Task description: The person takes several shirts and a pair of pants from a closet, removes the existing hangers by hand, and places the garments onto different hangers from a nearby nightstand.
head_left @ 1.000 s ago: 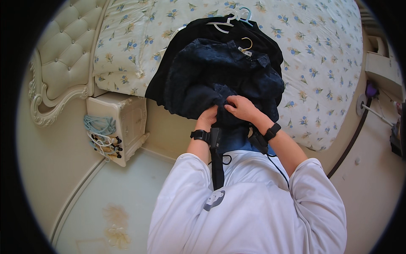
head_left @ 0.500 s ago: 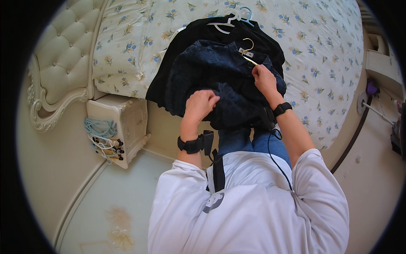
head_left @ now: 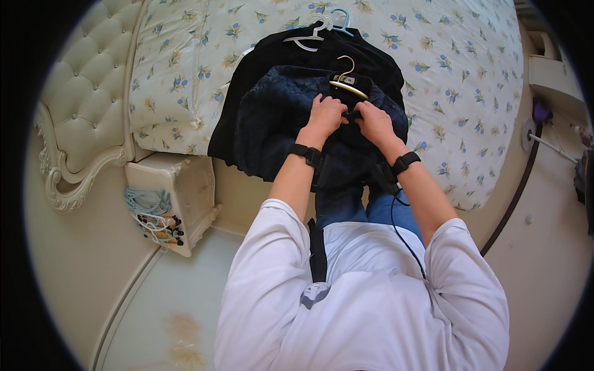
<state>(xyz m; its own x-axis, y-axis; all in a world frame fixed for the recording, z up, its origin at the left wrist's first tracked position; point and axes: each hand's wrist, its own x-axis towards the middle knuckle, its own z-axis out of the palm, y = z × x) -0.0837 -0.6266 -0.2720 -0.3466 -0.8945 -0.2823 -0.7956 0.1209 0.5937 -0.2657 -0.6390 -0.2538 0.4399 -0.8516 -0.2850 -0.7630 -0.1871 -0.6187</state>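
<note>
Dark blue garment (head_left: 278, 117) under both hands (head_left: 327, 114) (head_left: 373, 120), beside gold hanger (head_left: 348, 86).

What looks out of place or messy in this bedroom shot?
A tangle of pale blue cords hangs off the side of the white nightstand, and the floor has a yellowish stain. Both hands rest on the dark garment; nothing looks damaged.

The fingertips of the left hand (head_left: 327, 114) and right hand (head_left: 373, 120) sink into the dark garment (head_left: 278, 117), so their grip cannot be told. The gold hanger (head_left: 348, 83) is mostly buried in cloth. The white hangers (head_left: 312, 32) run under the black garment (head_left: 365, 55).
</note>
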